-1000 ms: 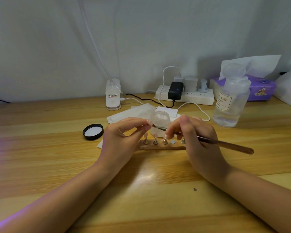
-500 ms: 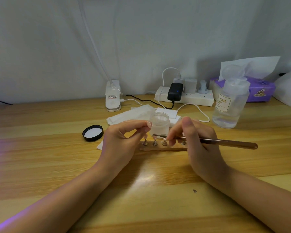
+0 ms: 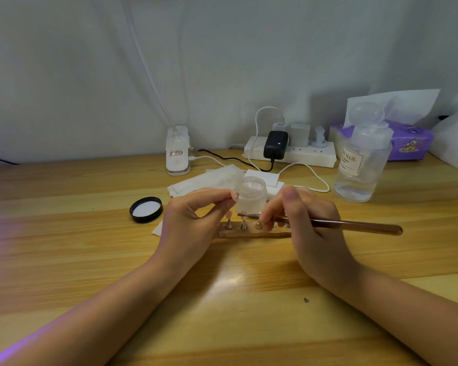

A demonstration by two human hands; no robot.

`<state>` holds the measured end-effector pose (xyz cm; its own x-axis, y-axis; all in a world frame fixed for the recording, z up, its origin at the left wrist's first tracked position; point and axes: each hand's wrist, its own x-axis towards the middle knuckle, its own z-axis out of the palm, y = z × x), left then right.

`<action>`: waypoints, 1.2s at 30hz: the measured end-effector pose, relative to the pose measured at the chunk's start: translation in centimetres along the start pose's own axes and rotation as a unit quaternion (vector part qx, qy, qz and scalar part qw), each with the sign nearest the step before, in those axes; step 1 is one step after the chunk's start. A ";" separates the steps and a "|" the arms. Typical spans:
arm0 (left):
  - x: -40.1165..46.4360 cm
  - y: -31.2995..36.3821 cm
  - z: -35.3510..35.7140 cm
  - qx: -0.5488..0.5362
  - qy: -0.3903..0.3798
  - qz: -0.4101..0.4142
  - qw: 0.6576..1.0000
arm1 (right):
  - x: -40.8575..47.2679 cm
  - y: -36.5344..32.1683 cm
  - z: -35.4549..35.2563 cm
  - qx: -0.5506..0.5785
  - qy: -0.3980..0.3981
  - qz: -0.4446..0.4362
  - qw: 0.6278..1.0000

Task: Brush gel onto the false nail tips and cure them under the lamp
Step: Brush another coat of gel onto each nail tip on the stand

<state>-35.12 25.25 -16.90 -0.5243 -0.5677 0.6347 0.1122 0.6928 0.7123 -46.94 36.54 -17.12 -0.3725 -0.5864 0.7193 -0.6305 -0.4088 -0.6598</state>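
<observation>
A wooden nail stand [image 3: 249, 233] lies mid-table with several metal pegs carrying small pink nail tips [image 3: 244, 222]. Right behind it is the open frosted gel jar [image 3: 250, 194]. My right hand [image 3: 310, 228] pinches a copper-handled brush [image 3: 354, 225]; its bristle tip sits over the second peg from the left. My left hand [image 3: 193, 223] has curled fingers. Its index fingertip is against the jar's left side and its thumb is just above the left peg. Whether it pinches anything is hidden. A faint purple glow shows at the far left edge; no lamp is visible.
The jar's black lid [image 3: 146, 209] lies to the left. White wipes [image 3: 209, 180] are behind the jar. A clear liquid bottle [image 3: 360, 167], a power strip [image 3: 291, 154] with cables, a white device [image 3: 177, 151] and a purple tissue pack [image 3: 410, 141] line the back.
My right hand has lowered the brush tip from jar height, near my left fingertips, down to the pegs on the stand. My left hand has stayed almost still.
</observation>
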 end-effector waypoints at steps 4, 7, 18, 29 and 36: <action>0.0 0.1 -0.1 0.007 -0.010 0.007 1.000 | 0.2 0.1 -0.1 -0.012 0.015 -0.001 1.000; 0.0 0.0 -0.1 0.020 -0.020 0.011 1.000 | 0.3 0.1 0.1 -0.046 0.001 -0.013 0.999; 0.0 0.0 -0.1 0.025 -0.017 0.001 1.000 | 0.2 0.2 -0.1 -0.026 0.012 -0.015 0.999; 0.0 0.2 -0.1 0.030 -0.016 -0.010 0.999 | 0.1 0.2 -0.2 -0.046 0.034 -0.024 0.998; -0.1 0.4 -0.1 0.025 -0.022 -0.011 0.999 | 0.3 0.3 0.1 -0.076 0.002 -0.037 0.996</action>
<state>-34.91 25.57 -16.63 -0.5636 -0.5637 0.6038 0.0582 0.7021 0.7097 -47.17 36.17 -17.06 -0.3233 -0.5564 0.7654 -0.7524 -0.3394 -0.5645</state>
